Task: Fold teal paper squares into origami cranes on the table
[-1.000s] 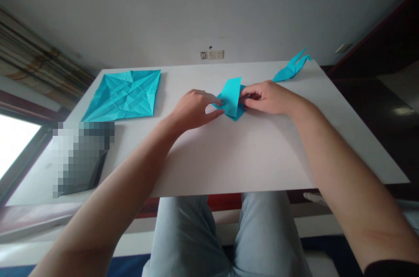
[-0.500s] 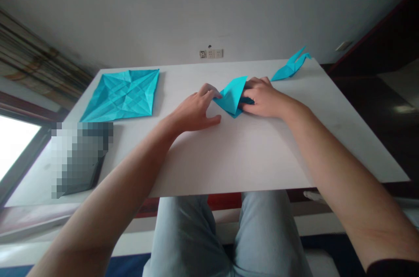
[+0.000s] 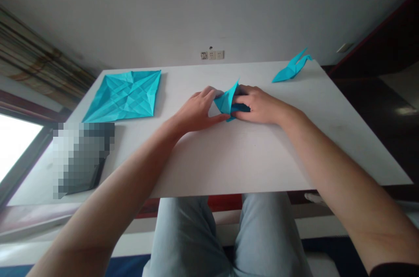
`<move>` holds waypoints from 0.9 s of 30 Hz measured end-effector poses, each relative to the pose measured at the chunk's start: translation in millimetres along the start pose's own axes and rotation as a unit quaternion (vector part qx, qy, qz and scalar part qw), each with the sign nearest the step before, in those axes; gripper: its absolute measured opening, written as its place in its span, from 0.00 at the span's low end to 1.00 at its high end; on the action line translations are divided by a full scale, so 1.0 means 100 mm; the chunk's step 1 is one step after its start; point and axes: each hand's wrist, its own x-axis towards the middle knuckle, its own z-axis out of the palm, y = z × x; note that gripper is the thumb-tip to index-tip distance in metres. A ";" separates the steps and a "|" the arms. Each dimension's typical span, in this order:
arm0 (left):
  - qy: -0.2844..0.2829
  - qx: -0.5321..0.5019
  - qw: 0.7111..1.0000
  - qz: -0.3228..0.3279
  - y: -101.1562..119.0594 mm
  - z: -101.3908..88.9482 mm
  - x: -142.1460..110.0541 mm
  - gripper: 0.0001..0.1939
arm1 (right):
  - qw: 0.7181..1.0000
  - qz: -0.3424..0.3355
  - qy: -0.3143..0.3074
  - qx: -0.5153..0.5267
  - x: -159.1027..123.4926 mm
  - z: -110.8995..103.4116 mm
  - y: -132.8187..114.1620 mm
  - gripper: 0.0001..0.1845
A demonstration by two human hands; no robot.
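Observation:
A partly folded sheet of turquoise origami paper (image 3: pixel 225 101) is held between my hands above the middle of the table, with one flap standing up to a point. My left hand (image 3: pixel 198 111) grips its left side, the fingertips at the upper edge and the thumb touching the lower edge. From the right, my right hand (image 3: pixel 262 104) has its fingers and thumb against the paper behind the raised flap, where the folds look dark. The flap hides the right fingertips.
A creased, spread-out turquoise sheet (image 3: pixel 126 95) lies at the back left of the white table (image 3: pixel 235 163). A folded paper crane (image 3: pixel 291 68) stands at the back right. Near the left edge is a blurred-out, dark-edged object (image 3: pixel 83 159). Wall sockets (image 3: pixel 212 55) sit behind the table.
The raised flap has swung left and looks narrower now. My left thumb has come in against the paper's lower edge. My right hand has shifted slightly left and nearer to me.

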 end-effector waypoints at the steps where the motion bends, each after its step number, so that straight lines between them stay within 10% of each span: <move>1: -0.005 -0.003 1.000 -0.001 0.00 -0.01 0.01 0.35 | 1.000 0.001 -0.004 0.023 0.00 -0.01 -0.02 0.19; 19: -0.002 -0.036 0.999 -0.016 -0.02 -0.04 0.02 0.30 | 0.992 0.014 -0.024 0.119 -0.01 -0.07 -0.05 0.37; 27: 0.014 -0.054 0.998 -0.040 -0.03 -0.03 0.03 0.24 | 0.993 -0.002 -0.016 0.118 0.00 -0.04 -0.04 0.29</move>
